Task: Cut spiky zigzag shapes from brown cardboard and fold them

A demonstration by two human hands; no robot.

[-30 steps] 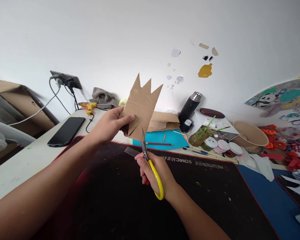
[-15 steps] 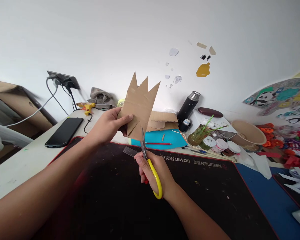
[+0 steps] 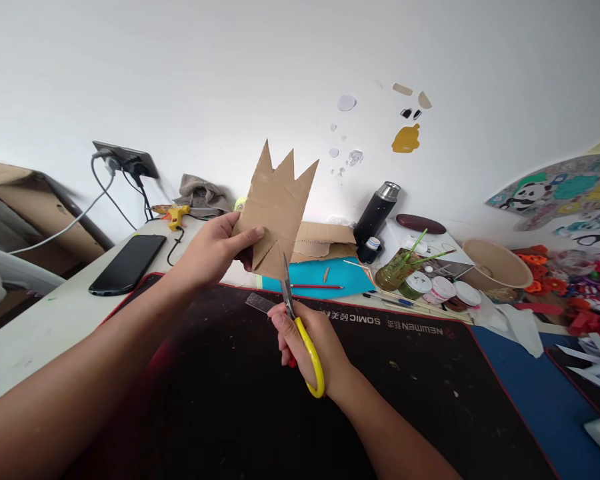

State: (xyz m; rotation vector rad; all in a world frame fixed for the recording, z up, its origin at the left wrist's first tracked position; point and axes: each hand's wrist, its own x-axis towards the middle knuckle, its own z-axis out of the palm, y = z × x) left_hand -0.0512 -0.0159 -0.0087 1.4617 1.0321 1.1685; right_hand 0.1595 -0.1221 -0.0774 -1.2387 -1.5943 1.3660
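Note:
A brown cardboard piece [image 3: 275, 207] with three pointed spikes along its top is held up over the desk by my left hand [image 3: 227, 243]. The thumb presses on its front face and the other fingers are behind it. Cut lines run into its lower edge. My right hand [image 3: 307, 340] grips scissors [image 3: 313, 363] with a yellow and red handle. Their blades point upward at the lower right edge of the cardboard and look nearly closed. Part of the blades overlaps the cardboard there. The handle loops are partly hidden by my fingers.
Below lies a black desk mat [image 3: 220, 393]. On the left are a black phone [image 3: 127, 265] and a yellow glue gun [image 3: 177, 217]. Behind stand a cardboard scrap [image 3: 325, 241], a blue sheet [image 3: 347, 273] with a red pencil [image 3: 317, 287], a black thermos [image 3: 377, 213] and paint jars [image 3: 441, 291].
The cardboard and my left hand have shifted slightly up and to the left. My right hand and the scissors have stayed in almost the same place.

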